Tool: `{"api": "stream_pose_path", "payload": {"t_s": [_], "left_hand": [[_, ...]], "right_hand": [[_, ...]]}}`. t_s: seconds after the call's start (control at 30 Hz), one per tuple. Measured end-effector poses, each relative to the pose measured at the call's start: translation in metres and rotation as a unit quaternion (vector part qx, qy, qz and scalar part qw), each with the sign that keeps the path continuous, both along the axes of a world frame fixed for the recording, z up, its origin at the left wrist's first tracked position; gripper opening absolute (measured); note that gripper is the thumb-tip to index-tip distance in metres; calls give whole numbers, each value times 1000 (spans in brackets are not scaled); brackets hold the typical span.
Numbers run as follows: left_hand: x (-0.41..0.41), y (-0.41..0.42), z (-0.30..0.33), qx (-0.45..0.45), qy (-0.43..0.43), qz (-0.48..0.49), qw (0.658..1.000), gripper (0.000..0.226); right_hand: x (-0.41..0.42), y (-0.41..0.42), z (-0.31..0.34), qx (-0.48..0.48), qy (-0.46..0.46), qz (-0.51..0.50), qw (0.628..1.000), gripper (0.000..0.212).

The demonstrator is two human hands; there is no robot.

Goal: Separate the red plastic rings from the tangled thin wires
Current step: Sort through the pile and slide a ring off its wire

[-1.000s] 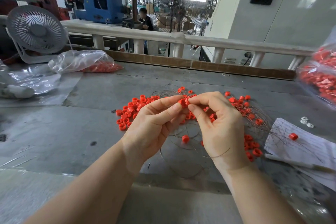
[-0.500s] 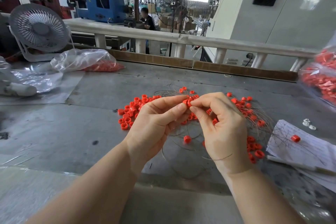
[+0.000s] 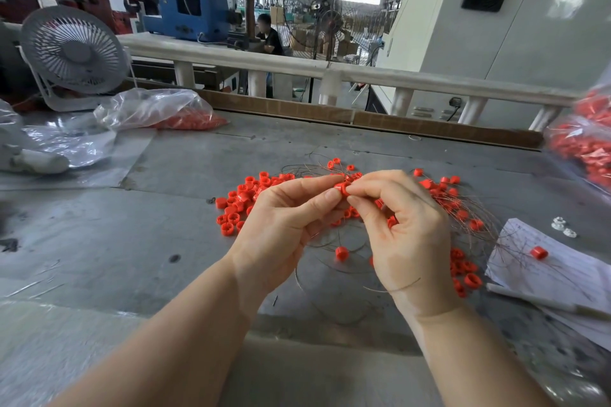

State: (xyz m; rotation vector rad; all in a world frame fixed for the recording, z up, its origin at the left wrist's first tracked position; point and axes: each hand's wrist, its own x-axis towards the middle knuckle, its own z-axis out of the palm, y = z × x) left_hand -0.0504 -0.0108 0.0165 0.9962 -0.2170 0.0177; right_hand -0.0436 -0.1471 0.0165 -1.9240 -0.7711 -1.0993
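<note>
A small red plastic ring (image 3: pixel 340 188) is pinched between thumb and fingers of both my left hand (image 3: pixel 284 225) and my right hand (image 3: pixel 401 231), a little above the grey table. Thin brown wires (image 3: pixel 334 241) loop in a tangle under and behind my hands, and one strand crosses my right wrist. A pile of loose red rings (image 3: pixel 243 201) lies left of my hands. More rings caught among wires (image 3: pixel 463 211) spread to the right. A single ring (image 3: pixel 341 253) lies between my wrists.
The grey table (image 3: pixel 165 241) carries a paper sheet (image 3: pixel 562 274) with one red ring (image 3: pixel 539 253) at the right. Bags of red rings lie at back left (image 3: pixel 172 112) and far right (image 3: pixel 585 145). A white fan (image 3: pixel 74 54) stands at back left, a railing behind.
Both hands stay together on the same ring, with only slight finger movement. The view has shifted a little.
</note>
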Motion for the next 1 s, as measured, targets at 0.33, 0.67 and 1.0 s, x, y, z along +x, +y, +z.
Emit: {"api": "stream_pose_path", "payload": {"t_s": [0.33, 0.67, 1.0], "left_hand": [[-1, 1, 0, 3, -2, -1, 1000, 19], [-1, 0, 1, 3, 1, 5, 1000, 18], [-2, 0, 1, 14, 9, 20, 1000, 17]], "right_hand": [[-1, 1, 0, 21, 27, 14, 999, 4], [1, 1, -1, 22, 20, 20, 999, 4], [0, 1, -1, 8, 17, 9, 1000, 5]]}}
